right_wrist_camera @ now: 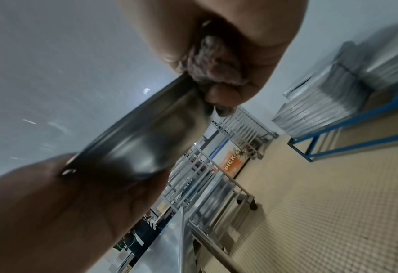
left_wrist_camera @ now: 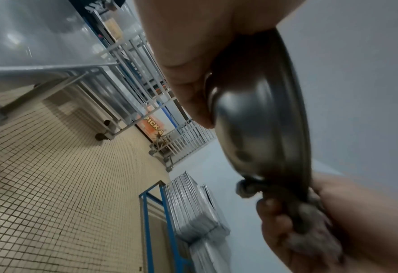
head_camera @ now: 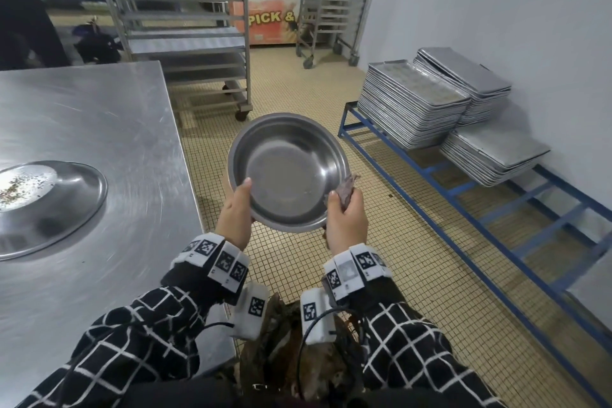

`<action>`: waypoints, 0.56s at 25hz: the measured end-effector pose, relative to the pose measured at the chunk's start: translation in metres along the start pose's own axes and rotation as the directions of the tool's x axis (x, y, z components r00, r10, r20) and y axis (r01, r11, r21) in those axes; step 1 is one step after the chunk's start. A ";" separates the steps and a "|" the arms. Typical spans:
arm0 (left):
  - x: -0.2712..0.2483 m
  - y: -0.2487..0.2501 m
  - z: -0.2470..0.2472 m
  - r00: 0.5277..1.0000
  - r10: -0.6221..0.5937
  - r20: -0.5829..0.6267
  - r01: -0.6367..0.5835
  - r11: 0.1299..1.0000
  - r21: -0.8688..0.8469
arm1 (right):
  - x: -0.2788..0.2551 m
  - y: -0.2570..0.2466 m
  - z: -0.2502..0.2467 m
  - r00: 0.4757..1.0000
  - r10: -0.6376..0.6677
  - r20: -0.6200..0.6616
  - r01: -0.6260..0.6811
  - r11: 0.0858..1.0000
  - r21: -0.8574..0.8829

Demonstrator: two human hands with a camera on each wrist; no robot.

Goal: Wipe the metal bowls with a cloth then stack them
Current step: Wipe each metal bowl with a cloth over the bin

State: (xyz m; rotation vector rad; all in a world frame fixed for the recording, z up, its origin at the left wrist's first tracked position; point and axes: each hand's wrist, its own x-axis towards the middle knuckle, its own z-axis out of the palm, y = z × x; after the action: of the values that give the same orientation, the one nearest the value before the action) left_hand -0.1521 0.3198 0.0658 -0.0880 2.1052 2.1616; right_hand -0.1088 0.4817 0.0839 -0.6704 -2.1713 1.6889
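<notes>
both hands up at chest height over the tiled floor (head_camera: pixel 381 242), off the table edge. left hand (head_camera: pixel 233 210) grips the near-left rim of the bowl (head_camera: pixel 288 172), thumb hooked over the lip inside, fingers curled underneath per the left wrist view; looks like the steadying hand. right hand (head_camera: pixel 346 217) pinches the near-right rim through a bunched grey cloth (head_camera: pixel 347 190), thumb on the inside, fingers wrapped around cloth and rim below, so cloth sits on both faces of the lip; my read is it's wiping the rim, bowl tilted toward the face to check the inside. inside looks dull with faint smears near the bottom, so probably not finished. to the left, a second bowl (head_camera: pixel 49 205) lies upside down on the steel table (head_camera: pixel 116 129), flecks of residue on its base; likely waiting its turn, no stack started that i can see. further right, piles of baking trays (head_camera: pixel 414 106) on a low blue frame (head_camera: pixel 463 189) against the wall. at the back, wheeled tray racks (head_camera: pixel 185 26) and a chest freezer (head_camera: pixel 265 20).
</notes>
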 end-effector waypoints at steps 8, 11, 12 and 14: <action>0.005 0.013 -0.024 0.962 0.003 0.272 0.057 0.976 -0.210 | 0.028 -0.004 -0.034 0.981 -0.072 0.178 0.103 0.980 -0.171; 0.002 0.010 -0.038 0.937 -0.029 0.347 0.106 0.973 -0.205 | 0.026 -0.008 -0.040 0.924 -0.178 0.338 0.258 0.943 -0.208; 0.000 0.006 -0.039 0.953 -0.038 0.302 0.109 0.969 -0.222 | 0.023 -0.006 -0.037 0.921 -0.196 0.336 0.273 0.941 -0.199; -0.004 0.002 -0.034 0.979 -0.024 0.200 0.067 0.975 -0.214 | 0.019 0.006 -0.028 0.943 -0.184 0.277 0.240 0.953 -0.184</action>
State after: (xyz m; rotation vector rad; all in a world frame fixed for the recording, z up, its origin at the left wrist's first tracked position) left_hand -0.1498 0.2856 0.0675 0.0545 1.7383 2.2646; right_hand -0.1095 0.5156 0.0845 -0.2604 -2.5284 1.5118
